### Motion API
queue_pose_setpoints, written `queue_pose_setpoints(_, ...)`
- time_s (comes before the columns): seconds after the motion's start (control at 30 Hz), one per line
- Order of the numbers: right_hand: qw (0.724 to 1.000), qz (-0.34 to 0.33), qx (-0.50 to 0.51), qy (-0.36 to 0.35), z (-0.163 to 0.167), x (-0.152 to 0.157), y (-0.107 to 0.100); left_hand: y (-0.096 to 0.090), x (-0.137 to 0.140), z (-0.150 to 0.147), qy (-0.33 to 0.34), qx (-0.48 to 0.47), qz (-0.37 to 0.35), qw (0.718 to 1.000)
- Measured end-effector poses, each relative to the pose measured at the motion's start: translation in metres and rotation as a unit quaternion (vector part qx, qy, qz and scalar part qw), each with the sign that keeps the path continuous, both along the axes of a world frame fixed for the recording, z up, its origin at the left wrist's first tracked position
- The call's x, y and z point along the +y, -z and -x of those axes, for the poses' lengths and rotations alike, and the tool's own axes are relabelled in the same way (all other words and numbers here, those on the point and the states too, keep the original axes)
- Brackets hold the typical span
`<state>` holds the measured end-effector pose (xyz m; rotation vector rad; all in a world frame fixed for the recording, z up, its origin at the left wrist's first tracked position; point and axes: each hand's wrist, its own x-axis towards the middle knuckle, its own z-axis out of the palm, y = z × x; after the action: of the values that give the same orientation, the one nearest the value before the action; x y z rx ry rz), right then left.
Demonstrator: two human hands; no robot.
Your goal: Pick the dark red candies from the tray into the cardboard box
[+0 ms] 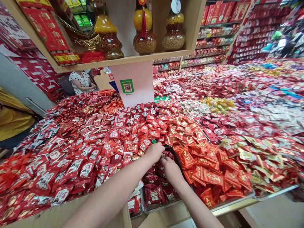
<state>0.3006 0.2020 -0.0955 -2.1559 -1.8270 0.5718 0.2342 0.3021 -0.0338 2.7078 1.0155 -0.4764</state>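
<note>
My left hand [155, 152] reaches in from the left with its fingers curled down among the packets. A small green piece [154, 141] shows just beyond its knuckles; I cannot tell whether they touch. Close beside it, my right hand [172, 170] bends its fingers inward at a dark red candy packet [168, 154]. What either hand grips, if anything, is hidden. Below them, more dark red packets [153, 194] fill a clear-walled bin [158, 207]. Orange-red wrapped candies [209, 175] are heaped right of my right hand, and red-and-white packets [87, 169] spread out to the left.
A wooden shelf [171, 54] with gourd-shaped jars [144, 28] overhangs the heap. Under it stands a white panel [142, 82] with a QR sign [127, 87]. A person in a dotted top [82, 81] sits behind; a yellow garment [14, 114] is at far left.
</note>
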Motion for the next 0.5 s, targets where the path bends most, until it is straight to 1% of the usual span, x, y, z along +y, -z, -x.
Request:
queue_pose_setpoints(0.2, 1.0, -0.007, 0.002, -0.001, -0.001, -0.001, 0.003, 0.0, -0.011, 0.003, 0.016, 0.026, -0.012, 0.999)
queue_pose_setpoints(0.27, 1.0, -0.011, 0.0, -0.002, 0.0, 0.0, 0.004, -0.006, -0.013, 0.0, 0.015, 0.027, -0.011, 0.999)
queue_pose_setpoints(0.3, 1.0, -0.013, -0.003, -0.001, 0.0, 0.002, 0.004, -0.012, -0.013, -0.002, 0.014, 0.025, -0.011, 1.0)
queue_pose_setpoints(0.37, 1.0, -0.017, -0.009, 0.0, 0.001, 0.005, 0.004, -0.031, -0.015, -0.005, 0.012, 0.008, -0.014, 1.0)
queue_pose_setpoints(0.4, 1.0, -0.019, -0.011, -0.001, 0.0, 0.007, 0.004, -0.046, -0.017, -0.005, 0.01, -0.006, -0.015, 1.0)
queue_pose_setpoints(0.47, 1.0, -0.022, -0.014, -0.008, 0.0, 0.008, 0.001, -0.084, -0.027, 0.004, 0.007, -0.05, -0.02, 0.999)
queue_pose_setpoints(0.5, 1.0, -0.025, -0.014, -0.013, -0.001, 0.007, -0.001, -0.106, -0.035, 0.015, 0.009, -0.078, -0.02, 0.997)
